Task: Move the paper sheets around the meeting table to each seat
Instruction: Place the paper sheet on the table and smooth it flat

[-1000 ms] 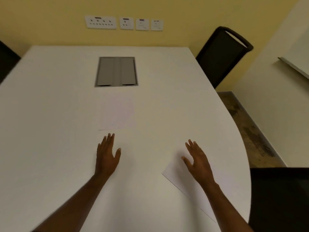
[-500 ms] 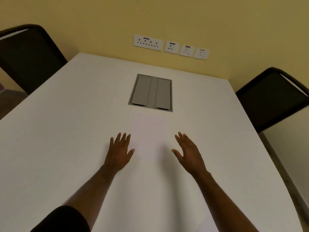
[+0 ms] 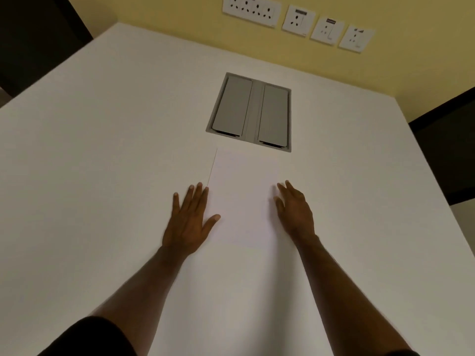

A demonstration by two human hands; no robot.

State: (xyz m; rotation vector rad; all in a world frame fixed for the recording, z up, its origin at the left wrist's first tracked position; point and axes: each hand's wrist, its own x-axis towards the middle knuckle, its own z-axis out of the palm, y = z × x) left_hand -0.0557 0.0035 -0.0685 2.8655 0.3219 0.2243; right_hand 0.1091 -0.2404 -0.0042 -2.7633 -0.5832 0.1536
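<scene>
One white meeting table (image 3: pixel 102 176), one paper sheet (image 3: pixel 243 199) lying flat between both sets of fingertips. Left hand (image 3: pixel 190 222) and right hand (image 3: pixel 295 211) are spread flat, gripping nothing. I'd press lightly on both side edges and slide it, not pinch.

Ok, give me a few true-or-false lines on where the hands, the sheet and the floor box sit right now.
1. The sheet lies flat between both hands. True.
2. The left hand holds the sheet in the air. False: it is open, spread at the sheet's left edge.
3. The grey cable box is beyond the sheet, flaps shut. True.
4. The right hand rests on the box. False: it is by the sheet's right edge.
5. The table carries several stacked sheets. False: one sheet shows.
</scene>
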